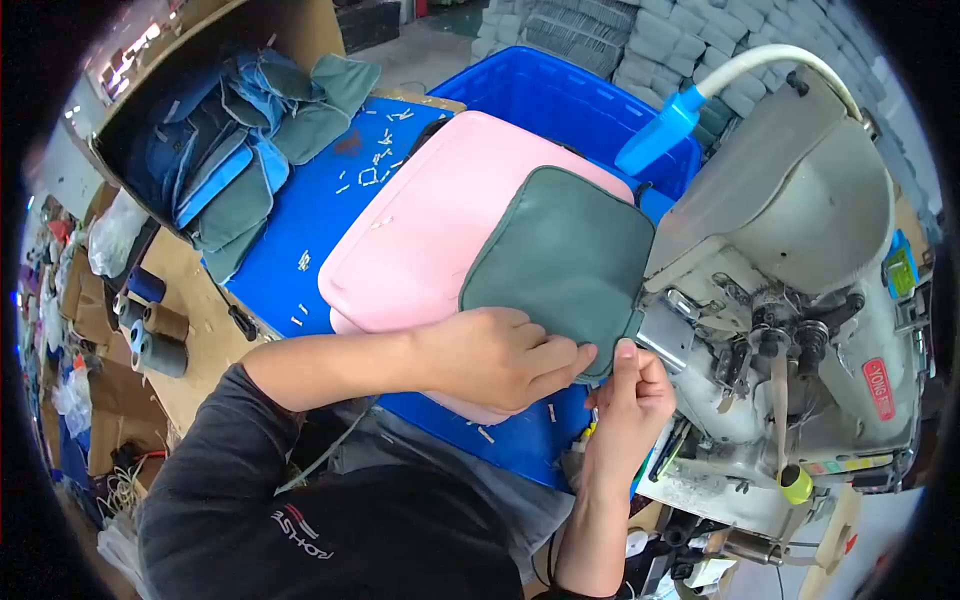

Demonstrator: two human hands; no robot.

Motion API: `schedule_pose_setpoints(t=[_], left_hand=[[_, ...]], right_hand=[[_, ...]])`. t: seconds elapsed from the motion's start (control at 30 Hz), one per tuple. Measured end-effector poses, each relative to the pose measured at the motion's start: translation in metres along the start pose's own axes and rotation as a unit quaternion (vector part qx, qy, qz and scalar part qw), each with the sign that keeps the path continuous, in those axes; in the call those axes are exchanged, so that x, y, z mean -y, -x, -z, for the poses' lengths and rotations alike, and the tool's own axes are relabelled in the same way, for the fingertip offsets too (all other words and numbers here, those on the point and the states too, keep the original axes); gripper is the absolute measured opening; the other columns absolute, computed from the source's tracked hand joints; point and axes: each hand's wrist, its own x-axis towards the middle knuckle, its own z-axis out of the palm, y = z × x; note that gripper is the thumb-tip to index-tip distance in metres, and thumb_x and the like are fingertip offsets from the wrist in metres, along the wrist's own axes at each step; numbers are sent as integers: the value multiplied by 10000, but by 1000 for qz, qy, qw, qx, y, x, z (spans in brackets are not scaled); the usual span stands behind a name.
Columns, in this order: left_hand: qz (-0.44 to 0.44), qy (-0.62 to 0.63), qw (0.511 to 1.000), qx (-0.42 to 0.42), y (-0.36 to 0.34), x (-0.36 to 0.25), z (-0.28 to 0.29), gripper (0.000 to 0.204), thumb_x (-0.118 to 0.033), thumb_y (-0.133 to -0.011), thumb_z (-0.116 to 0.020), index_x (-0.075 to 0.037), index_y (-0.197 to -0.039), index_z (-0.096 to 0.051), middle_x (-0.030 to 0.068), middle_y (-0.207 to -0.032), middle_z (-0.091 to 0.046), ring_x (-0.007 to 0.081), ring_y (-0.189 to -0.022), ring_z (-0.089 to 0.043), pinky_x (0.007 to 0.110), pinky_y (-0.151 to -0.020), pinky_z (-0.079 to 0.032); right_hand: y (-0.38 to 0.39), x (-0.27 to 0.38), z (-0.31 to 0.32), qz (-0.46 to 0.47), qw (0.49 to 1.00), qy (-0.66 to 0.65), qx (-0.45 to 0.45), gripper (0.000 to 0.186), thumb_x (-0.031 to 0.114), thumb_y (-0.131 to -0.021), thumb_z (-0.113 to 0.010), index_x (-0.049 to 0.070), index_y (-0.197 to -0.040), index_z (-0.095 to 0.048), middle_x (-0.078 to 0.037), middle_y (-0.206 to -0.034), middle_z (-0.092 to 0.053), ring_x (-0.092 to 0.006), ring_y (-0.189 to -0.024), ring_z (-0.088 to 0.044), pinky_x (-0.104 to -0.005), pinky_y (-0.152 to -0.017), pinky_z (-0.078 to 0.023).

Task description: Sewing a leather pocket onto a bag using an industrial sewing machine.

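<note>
A dark green rounded fabric piece point(555, 245) with piped edges lies over a large pink padded piece point(400, 235). My left hand point(500, 360) has its fingers curled at the green piece's lower edge, over the pink piece. My right hand point(630, 405) pinches the green piece's lower right edge between thumb and fingers, beside the metal plate point(660, 330) of a grey sewing machine point(825, 235).
A blue worktop point(290, 250) with scattered thread scraps carries the pieces. At back left is a box of blue and green cut pieces point(230, 185). Thread cones point(165, 340) stand left. A blue bin point(510, 85) and white-hosed blue nozzle point(655, 130) are behind, near stacked grey material point(650, 40).
</note>
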Motion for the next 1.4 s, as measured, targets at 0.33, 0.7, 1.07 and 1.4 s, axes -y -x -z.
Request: schedule_pose_setpoints(t=[0.33,0.7,1.07,1.4], left_hand=[[33,6,999,7,0,6,-10,496,-162,-748,-599,-3,-1218,-609,-7,-775,-458,101,-575,-493,249,-487,-378],[50,-33,998,11,-1,6,-13,474,-142,-786,-575,10,-1235,-589,-9,-788,-421,81,-580,-469,232,-496,-372],[82,-38,995,34,0,3,-15,474,-133,-787,-567,11,-1238,-586,-2,-755,-413,98,-556,-479,229,-487,-378],[97,-82,984,126,34,-1,28,537,-142,-731,-565,11,-1245,-586,3,-749,-421,104,-549,-467,243,-470,-373]], right_hand=[[0,-1,7,5,1000,8,14,254,189,-973,-621,49,-765,-585,38,-577,-504,-13,-474,-410,-186,-439,-364],[57,-27,92,154,767,617,87,455,64,-844,-670,-48,-1256,-511,-203,-1081,-567,-362,-938,-617,-410,-815,-516],[49,-62,123,-29,895,439,71,622,-8,-733,-783,6,-1271,-472,-33,-917,-523,-100,-736,-562,-243,-627,-457],[59,-11,76,-9,910,370,188,691,132,-704,-801,17,-1279,-436,-115,-865,-574,-211,-732,-562,-325,-669,-473]])
